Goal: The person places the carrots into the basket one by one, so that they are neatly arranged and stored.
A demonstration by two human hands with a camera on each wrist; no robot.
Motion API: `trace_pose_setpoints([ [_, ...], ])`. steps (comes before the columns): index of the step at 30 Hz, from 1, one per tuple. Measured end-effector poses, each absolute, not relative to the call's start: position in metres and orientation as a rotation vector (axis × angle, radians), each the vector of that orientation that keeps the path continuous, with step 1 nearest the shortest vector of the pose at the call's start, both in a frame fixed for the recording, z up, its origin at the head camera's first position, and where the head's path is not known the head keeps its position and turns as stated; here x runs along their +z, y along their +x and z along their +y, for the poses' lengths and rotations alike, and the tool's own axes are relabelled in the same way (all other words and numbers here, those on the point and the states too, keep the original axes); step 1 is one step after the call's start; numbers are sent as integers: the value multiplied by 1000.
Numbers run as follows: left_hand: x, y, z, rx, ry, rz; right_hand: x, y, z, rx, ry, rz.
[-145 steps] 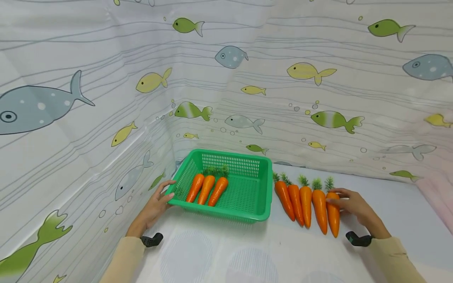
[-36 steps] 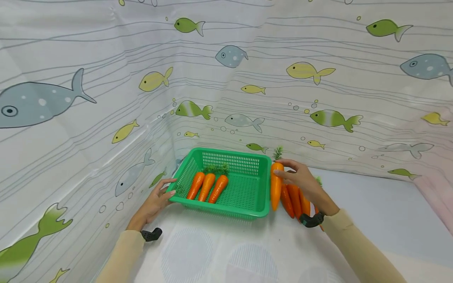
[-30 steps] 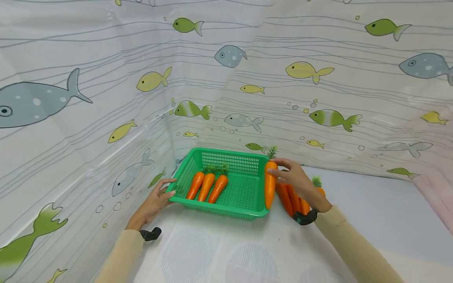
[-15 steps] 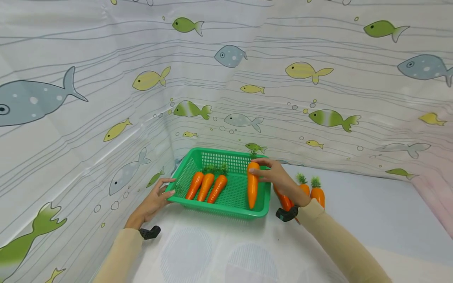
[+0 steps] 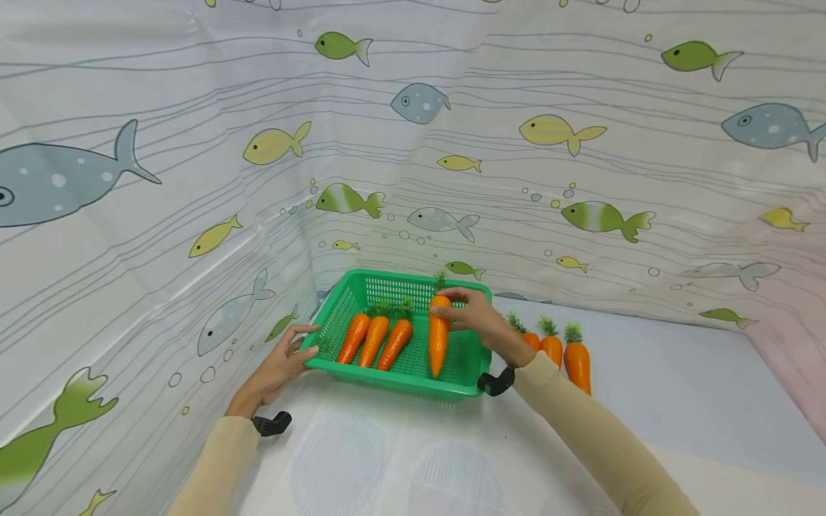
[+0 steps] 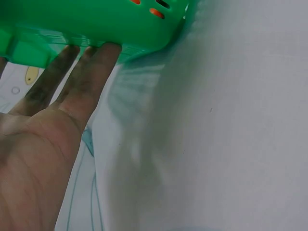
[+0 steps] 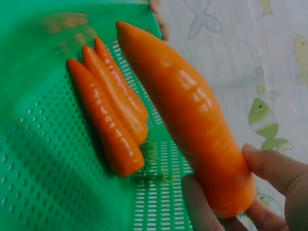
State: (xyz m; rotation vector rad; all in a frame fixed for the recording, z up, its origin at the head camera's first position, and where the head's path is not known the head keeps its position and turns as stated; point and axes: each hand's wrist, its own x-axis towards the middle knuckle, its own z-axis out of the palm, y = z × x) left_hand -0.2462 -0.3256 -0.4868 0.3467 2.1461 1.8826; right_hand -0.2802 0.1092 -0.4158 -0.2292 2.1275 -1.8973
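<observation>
My right hand (image 5: 474,315) pinches a carrot (image 5: 438,337) near its leafy top, thumb on one side and fingers on the other. The carrot points tip down over the right half of the green plastic basket (image 5: 387,380). Close up in the right wrist view, the same carrot (image 7: 187,110) looks smooth and shiny. Three carrots (image 5: 374,340) lie side by side at the basket's left, leafy ends towards the back. My left hand (image 5: 277,373) touches the basket's left side at the rim, its fingers (image 6: 91,82) fairly straight against the green wall.
More carrots (image 5: 577,365) lie in a row on the white table right of the basket, partly hidden by my right forearm. Fish-patterned sheeting (image 5: 452,193) rises close behind and to the left of the basket. Each wrist wears a small black device (image 5: 272,423).
My right hand has picked up the rightmost carrot of the row and carried it left, past the basket's right rim to above its inside. The left hand has stayed at the basket.
</observation>
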Motion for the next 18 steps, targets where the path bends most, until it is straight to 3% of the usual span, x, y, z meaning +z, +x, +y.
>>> trace_pose_setpoints([
  [18,-489,-246,-323,1910,327,2142,-433,-309,70,-1853,14,2000],
])
